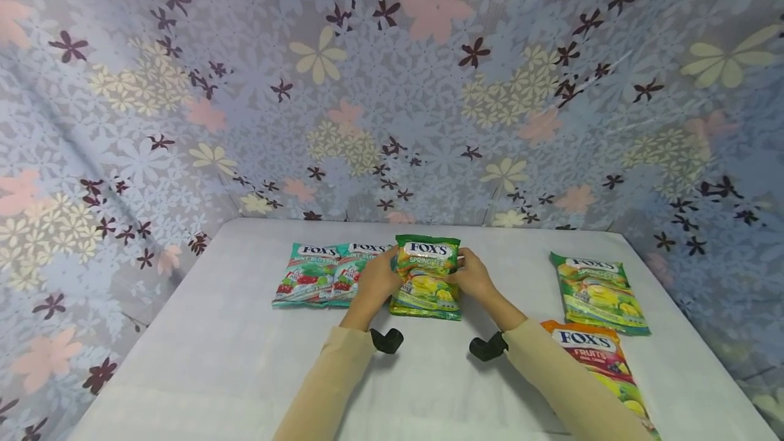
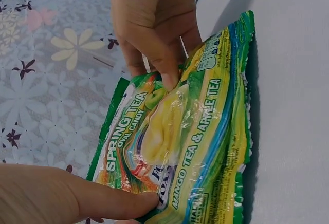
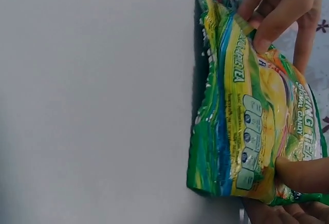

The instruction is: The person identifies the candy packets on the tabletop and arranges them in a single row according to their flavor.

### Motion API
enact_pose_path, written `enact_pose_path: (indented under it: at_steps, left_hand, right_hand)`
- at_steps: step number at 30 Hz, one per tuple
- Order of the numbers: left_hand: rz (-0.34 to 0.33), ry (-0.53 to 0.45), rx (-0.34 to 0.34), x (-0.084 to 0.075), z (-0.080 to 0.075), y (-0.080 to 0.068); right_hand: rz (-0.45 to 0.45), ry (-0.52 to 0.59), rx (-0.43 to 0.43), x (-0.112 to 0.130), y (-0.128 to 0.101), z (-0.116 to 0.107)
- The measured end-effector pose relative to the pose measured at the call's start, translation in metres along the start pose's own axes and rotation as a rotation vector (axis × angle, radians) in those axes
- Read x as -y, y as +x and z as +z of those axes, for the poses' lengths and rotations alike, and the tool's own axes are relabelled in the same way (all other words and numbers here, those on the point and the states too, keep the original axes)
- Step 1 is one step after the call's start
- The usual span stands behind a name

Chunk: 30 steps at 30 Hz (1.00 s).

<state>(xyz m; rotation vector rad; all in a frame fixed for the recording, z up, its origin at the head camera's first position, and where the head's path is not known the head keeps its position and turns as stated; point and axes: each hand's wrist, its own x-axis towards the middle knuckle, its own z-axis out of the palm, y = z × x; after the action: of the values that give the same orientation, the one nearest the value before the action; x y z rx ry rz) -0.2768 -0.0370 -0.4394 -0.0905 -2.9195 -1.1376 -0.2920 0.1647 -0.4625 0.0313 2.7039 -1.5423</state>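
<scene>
A green and yellow candy bag marked FOX'S Spring Tea stands between both hands at the middle of the table, its front turned toward me. My left hand grips its left side, the thumb lying on the front in the left wrist view. On the opposite side, my right hand pinches the edge with its thumb over the front and fingers behind. Two teal Mint Blossom candy bags lie side by side just left of it, the nearer one partly hidden by my left hand.
Another Spring Tea bag lies at the right of the white table. Below it is an orange and red Fruits candy bag, partly covered by my right sleeve. Flower-patterned cloth rises behind the table and at both sides.
</scene>
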Motion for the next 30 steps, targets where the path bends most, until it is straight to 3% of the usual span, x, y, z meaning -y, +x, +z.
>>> enact_pose_path:
  at_steps: [9,21,30]
  left_hand:
    - [-0.012,0.006,-0.035,0.003,0.000,-0.001]
    - [0.017,0.140,-0.117,0.006,0.008,0.000]
    - [-0.002,0.226,-0.130,0.002,0.011,-0.001]
  right_hand:
    - [-0.024,-0.130,-0.012,0.006,0.008,0.009]
    - [0.005,-0.133,0.001,0.004,0.010,0.009]
    - [-0.021,-0.191,0.018,0.001,0.012,0.010]
